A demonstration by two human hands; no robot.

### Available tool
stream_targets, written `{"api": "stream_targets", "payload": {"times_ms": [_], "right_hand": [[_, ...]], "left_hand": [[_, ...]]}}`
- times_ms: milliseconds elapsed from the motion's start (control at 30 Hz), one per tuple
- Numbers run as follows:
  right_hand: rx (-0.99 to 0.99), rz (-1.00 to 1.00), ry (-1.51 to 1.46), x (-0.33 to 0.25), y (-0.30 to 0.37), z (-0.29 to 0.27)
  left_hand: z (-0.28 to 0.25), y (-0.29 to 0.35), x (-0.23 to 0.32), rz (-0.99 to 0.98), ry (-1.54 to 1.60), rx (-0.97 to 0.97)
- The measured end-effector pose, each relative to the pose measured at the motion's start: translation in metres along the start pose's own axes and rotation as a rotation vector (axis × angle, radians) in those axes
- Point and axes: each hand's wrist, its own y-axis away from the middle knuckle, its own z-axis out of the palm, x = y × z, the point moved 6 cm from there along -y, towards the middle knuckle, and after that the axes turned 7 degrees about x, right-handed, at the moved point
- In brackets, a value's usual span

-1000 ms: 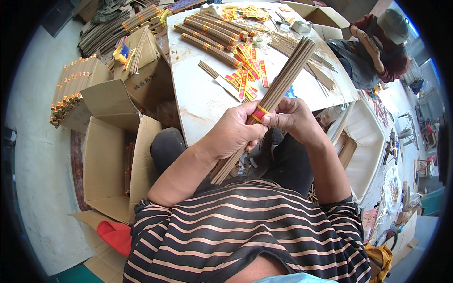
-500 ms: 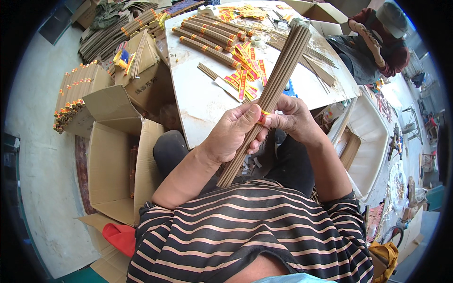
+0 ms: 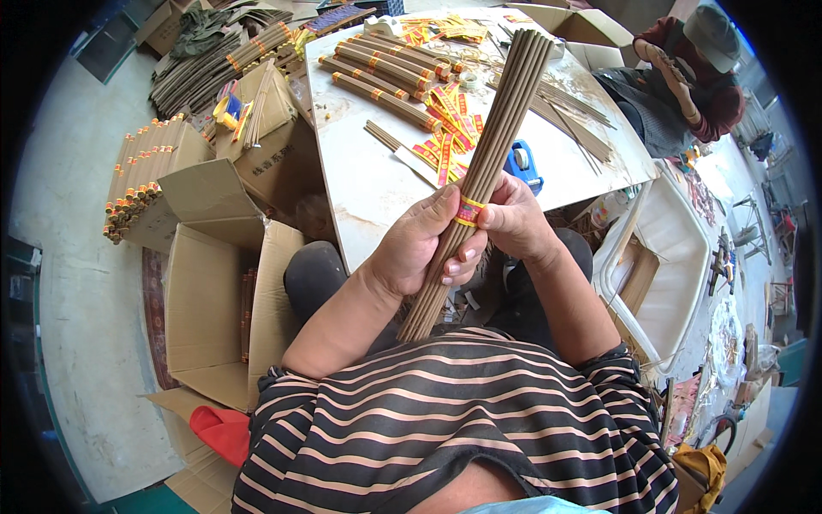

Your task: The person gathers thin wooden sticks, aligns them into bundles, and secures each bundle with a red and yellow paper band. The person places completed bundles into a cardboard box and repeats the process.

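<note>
1. Head view: the left hand (image 3: pixel 421 244) has its grip clenched around a long stick bundle (image 3: pixel 484 167), held tilted above the bench (image 3: pixel 368 171).
2. The right hand (image 3: pixel 516 224) pinches the bundle's red-yellow band (image 3: pixel 467 211).
3. Banded bundles (image 3: pixel 385 73) lie on the bench.

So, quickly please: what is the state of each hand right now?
Left hand: closed around the bundle of incense sticks.
Right hand: closed, gripping the same bundle at its paper band.
</note>
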Motion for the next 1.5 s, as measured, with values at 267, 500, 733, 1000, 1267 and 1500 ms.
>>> {"api": "stream_targets", "payload": {"times_ms": [267, 500, 733, 1000, 1267, 1500], "right_hand": [[-0.053, -0.065, 0.008, 0.004, -0.003, -0.002], [0.008, -0.040, -0.046, 0.008, 0.000, 0.004], [0.126, 0.109, 0.050, 0.018, -0.009, -0.002], [0.487, 0.096, 0.500, 0.041, -0.014, -0.070], [0.522, 0.129, 0.520, 0.050, -0.011, -0.077], [0.313, 0.108, 0.652, 0.053, -0.020, -0.050]], "left_hand": [[0.001, 0.001, -0.001, -0.038, 0.094, -0.085], [0.000, 0.003, -0.002, -0.029, 0.106, -0.144], [0.002, 0.004, 0.016, 0.063, 0.062, -0.132], [-0.023, -0.001, 0.065, 0.443, -0.488, 0.114], [-0.045, -0.004, 0.090, 0.812, -0.829, 0.273], [-0.050, -0.001, 0.099, 0.909, -0.873, 0.372]]}}
